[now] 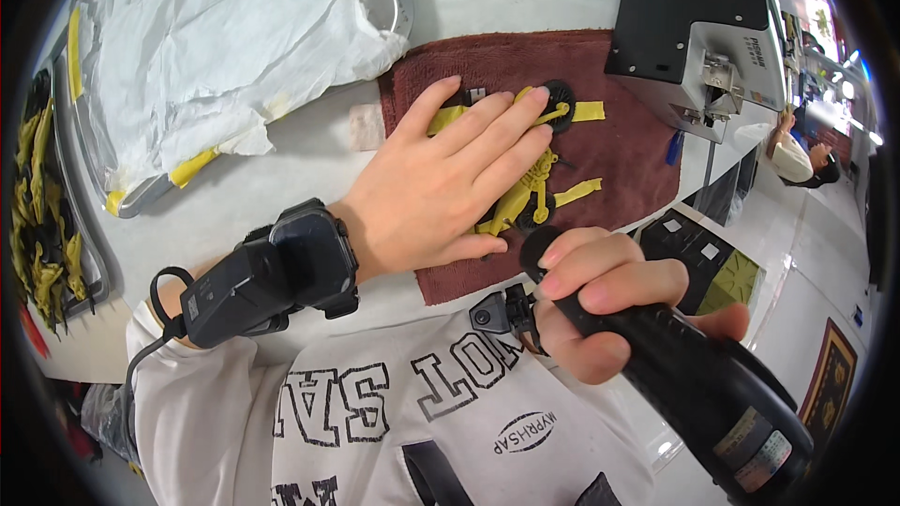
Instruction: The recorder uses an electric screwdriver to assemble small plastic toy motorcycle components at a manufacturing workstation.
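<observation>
My left hand (pixel 450 168) lies palm down across a small yellow model motorcycle (pixel 536 173) with black wheels, its fingers spread. It covers much of the model, which rests on a dark red cloth (pixel 628 164). Strips of yellow tape (pixel 589 111) stick out beside the wheels. My right hand (pixel 609 295) is wrapped round a thick black handheld tool (pixel 698 384), cylindrical with a rounded narrow end. That end points at the near side of the cloth, close to the lower wheel. The tool's exact kind is not clear.
A black and silver metal box (pixel 698 28) stands at the cloth's far right. Paper-covered tray (pixel 234 46) lies far left, edged with yellow tape. Another tray (pixel 89 253) at the left holds several yellow-and-black pieces. Dark and green panels (pixel 698 253) lie right. A person (pixel 802 154) is in the background.
</observation>
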`<act>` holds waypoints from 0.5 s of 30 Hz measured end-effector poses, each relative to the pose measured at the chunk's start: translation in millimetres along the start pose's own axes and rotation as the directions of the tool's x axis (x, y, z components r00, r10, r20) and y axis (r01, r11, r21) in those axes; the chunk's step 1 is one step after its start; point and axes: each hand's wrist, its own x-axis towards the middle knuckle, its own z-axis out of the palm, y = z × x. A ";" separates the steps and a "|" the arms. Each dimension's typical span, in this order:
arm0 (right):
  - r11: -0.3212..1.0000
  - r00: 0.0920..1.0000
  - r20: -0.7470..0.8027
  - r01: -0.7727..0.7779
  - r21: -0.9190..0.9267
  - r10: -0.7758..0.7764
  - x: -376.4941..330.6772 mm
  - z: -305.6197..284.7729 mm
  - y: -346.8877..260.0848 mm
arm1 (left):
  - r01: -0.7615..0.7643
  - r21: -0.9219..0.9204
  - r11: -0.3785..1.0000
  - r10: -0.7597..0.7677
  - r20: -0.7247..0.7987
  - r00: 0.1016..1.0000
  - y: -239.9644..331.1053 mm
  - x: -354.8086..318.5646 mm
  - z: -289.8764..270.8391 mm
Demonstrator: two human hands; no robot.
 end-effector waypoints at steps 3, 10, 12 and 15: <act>0.997 0.996 -0.052 0.067 -0.031 -0.069 -0.6 11.3 4.1 | 0.000 0.022 1.000 -0.001 0.005 1.000 1.5 -0.6 -1.1; 0.990 0.990 0.013 0.138 0.034 -0.139 8.4 -5.3 4.5 | 0.012 0.012 1.000 -0.012 0.001 1.000 6.5 -4.5 -17.5; 0.948 0.918 -0.242 0.319 -0.018 -0.314 20.1 -9.4 -13.5 | -0.027 -0.519 0.854 -0.090 -0.198 0.976 15.5 -1.7 -36.8; 0.950 0.786 -0.532 0.262 -0.172 -0.314 31.7 -25.0 -51.2 | -0.106 0.090 0.990 0.134 -0.409 0.903 34.3 -17.2 -146.9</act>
